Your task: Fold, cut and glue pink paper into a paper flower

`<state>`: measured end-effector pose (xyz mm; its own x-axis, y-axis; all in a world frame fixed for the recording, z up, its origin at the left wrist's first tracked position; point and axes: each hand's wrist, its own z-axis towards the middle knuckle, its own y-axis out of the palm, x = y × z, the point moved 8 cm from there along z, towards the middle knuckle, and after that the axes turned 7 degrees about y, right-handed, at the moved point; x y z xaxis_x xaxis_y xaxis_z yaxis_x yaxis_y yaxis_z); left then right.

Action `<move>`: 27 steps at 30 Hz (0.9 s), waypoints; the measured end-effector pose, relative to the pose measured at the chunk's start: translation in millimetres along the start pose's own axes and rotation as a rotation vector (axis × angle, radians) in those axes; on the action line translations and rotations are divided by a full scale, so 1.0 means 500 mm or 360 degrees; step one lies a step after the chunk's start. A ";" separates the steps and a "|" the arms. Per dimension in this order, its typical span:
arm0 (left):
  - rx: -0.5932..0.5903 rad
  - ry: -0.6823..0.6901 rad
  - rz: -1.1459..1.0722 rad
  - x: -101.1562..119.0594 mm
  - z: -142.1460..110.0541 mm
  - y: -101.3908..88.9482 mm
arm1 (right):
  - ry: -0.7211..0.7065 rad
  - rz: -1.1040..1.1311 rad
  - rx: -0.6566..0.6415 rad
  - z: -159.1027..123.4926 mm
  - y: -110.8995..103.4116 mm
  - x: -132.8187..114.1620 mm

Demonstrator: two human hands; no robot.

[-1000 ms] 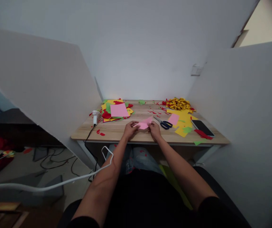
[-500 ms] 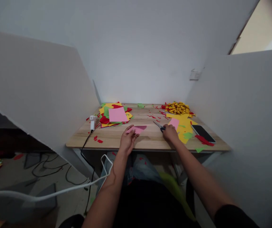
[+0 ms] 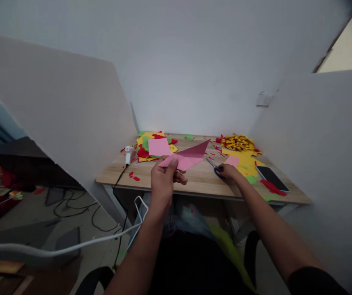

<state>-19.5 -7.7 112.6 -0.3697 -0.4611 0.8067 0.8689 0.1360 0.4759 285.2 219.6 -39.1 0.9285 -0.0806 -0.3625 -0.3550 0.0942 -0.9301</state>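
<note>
A creased sheet of pink paper [image 3: 191, 157] is pinched at its left end between the thumb and fingers of my left hand [image 3: 166, 176]. The sheet is held above the table, and one flap stands up along a fold. My right hand [image 3: 229, 171] is at the table, closed on the dark handles of the scissors [image 3: 214, 167], whose blades point away to the left. Just beyond that hand, a smaller pink piece [image 3: 232, 160] lies on yellow paper [image 3: 249, 163].
Coloured scraps with a pink square [image 3: 159, 146] on top lie at back left, near a white plug [image 3: 128, 155] with a black cord. A heap of folded yellow strips [image 3: 239, 142] sits at back right. A phone [image 3: 272, 178] lies near the right partition [image 3: 326, 135].
My left hand has lifted the pink paper toward me, and its fold has spread wider. My right hand stays on the scissors by the table. The view has shifted slightly.
</note>
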 end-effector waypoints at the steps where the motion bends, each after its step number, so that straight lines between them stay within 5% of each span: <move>1: -0.0002 0.0028 0.0013 0.009 -0.004 0.002 | 0.0023 0.0006 -0.0038 -0.002 0.002 0.002; 7: 0.0087 0.0191 0.0058 0.048 -0.018 -0.008 | 0.0168 0.0211 -0.0172 -0.020 -0.009 0.004; 13: -0.0037 0.0097 0.0231 0.046 -0.010 -0.009 | 0.0323 0.0774 0.0101 -0.083 -0.031 0.020; 17: -0.0054 0.0112 0.0287 0.051 -0.006 -0.010 | 0.0275 0.1380 0.0177 -0.141 -0.036 -0.012; 25: 0.0115 0.0345 0.0509 0.099 -0.016 -0.026 | -0.0087 0.2271 -0.0314 -0.380 -0.034 -0.149; 27: 0.0142 0.0400 0.0545 0.113 -0.024 -0.030 | -0.0177 0.2441 -0.0582 -0.449 -0.029 -0.187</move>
<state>-49.6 -46.4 146.9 0.0363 -0.5739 0.8181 0.8915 0.3886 0.2330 179.2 3.0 -5.0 -0.3262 -0.0660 -0.9430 -0.9167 -0.2215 0.3326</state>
